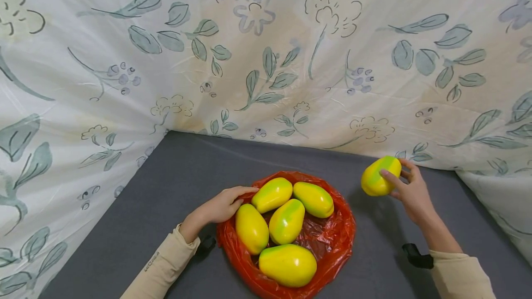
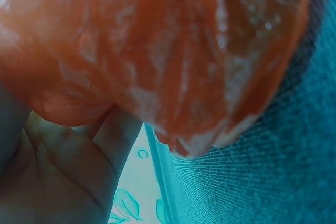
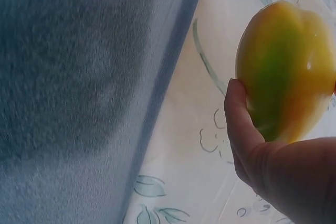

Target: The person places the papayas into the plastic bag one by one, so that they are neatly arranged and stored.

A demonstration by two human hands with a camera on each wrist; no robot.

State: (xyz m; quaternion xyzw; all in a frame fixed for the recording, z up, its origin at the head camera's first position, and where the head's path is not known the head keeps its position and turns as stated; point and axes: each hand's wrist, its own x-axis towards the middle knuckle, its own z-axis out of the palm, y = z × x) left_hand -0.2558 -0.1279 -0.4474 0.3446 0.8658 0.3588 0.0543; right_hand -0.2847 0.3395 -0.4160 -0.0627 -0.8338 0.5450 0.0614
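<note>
In the head view, a red plastic bag (image 1: 348, 239) lies with its mouth spread wide and its rim rolled outward. Several yellow papayas (image 1: 287, 266) with greenish patches lie inside it. My left hand (image 1: 220, 204) holds the bag's left rim, its fingertips beside the upper left papaya. Bag film (image 2: 173, 51) fills much of the left wrist view and hides those fingers. Off to the right of the bag, my right hand (image 1: 413, 193) grips another papaya (image 1: 376, 179), raised above the table. The right wrist view shows this papaya (image 3: 286, 72) with its green stripe and the thumb against it.
A dark grey tabletop (image 1: 187, 165) extends under the bag and both arms. Pale cloth (image 1: 282, 59) printed with leaves and flowers rises along the back and the sides. Black straps (image 1: 417, 256) show near the wrists.
</note>
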